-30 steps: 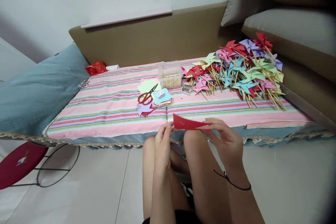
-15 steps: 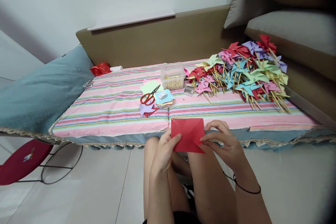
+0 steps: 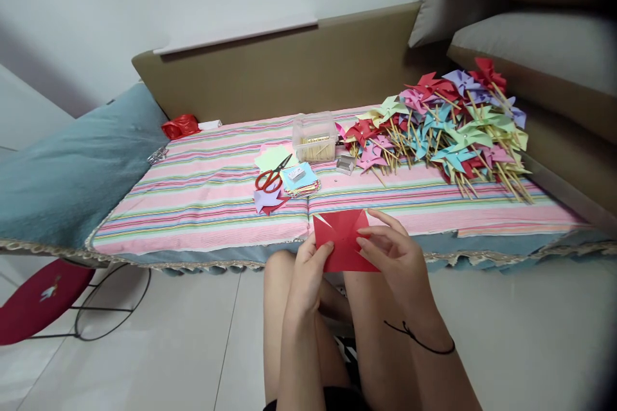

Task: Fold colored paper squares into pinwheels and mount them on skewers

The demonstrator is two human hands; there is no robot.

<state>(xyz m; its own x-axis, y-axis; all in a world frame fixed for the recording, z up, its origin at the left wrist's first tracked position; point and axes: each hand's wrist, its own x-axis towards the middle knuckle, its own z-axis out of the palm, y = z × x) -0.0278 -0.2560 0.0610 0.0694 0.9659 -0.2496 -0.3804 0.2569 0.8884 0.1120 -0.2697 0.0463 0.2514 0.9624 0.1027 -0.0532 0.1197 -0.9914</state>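
Since the right hand [image 3: 396, 250] moved inward across the red paper [image 3: 341, 237], that hand and the left hand [image 3: 308, 266] both grasp it, nearer the wearer than the plastic box [image 3: 314, 122]; this suggests the slit corners are being worked

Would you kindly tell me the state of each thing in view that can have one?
Red square paper sheet: slit at one corner, held in left hand, touched by right hand.
Red-handled metal scissors: lying flat, unheld.
Clear rectangular plastic box: upright, partly filled.
Multicoloured paper pinwheels: assembled, heaped together.
Multicoloured paper squares: stacked.
Shiny red plastic bag: crumpled.
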